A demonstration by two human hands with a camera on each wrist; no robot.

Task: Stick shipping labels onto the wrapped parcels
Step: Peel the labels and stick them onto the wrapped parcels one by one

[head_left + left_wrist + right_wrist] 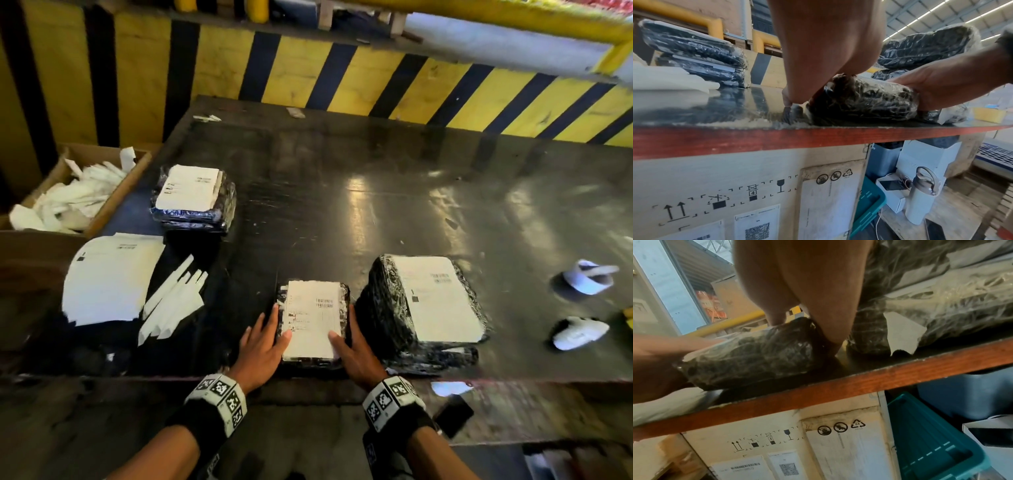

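A small black film-wrapped parcel (313,358) lies at the table's near edge with a white shipping label (310,318) on its top. My left hand (270,332) lies along the parcel's left side, thumb on the label's lower left corner. On the right side my right hand (349,339) does the same, thumb on the lower right corner. The left wrist view shows the parcel (863,99) between both hands. A larger labelled parcel (424,301) sits just right of it. A labelled stack of parcels (193,198) stands at the back left.
Blank label sheets (109,277) and several peeled backing strips (171,305) lie at the left. A cardboard box (113,198) of waste paper sits off the table's left edge. Two white crumpled scraps (587,275) lie far right. A yellow-black barrier (342,68) runs behind.
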